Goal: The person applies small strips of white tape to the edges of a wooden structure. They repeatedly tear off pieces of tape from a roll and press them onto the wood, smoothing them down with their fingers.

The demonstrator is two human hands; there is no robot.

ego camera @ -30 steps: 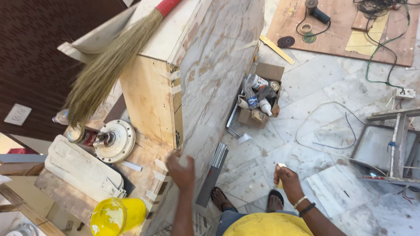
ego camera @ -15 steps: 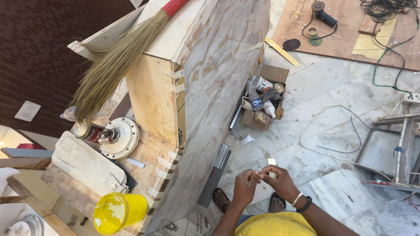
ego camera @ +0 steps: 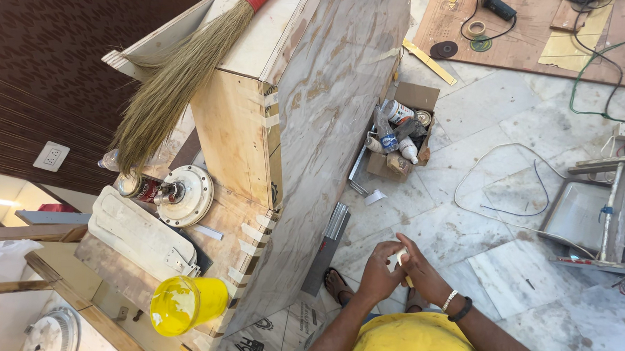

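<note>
Small pale object (ego camera: 402,256) mostly hidden between both hands.

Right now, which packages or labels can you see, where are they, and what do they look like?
Carton: open brown box on the floor beside the cabinet, full of bottles and tins.
Can: lying on the wooden top, red and dark label.
Tub: yellow, round, open, at the top's edge.

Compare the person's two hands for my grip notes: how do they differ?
The left hand has a bare wrist; the right hand wears a pale bead bracelet and a black band. The left hand curls closed, while the right hand's fingers stretch longer over it. Both meet on a small pale yellowish object, over the marble floor.
</note>
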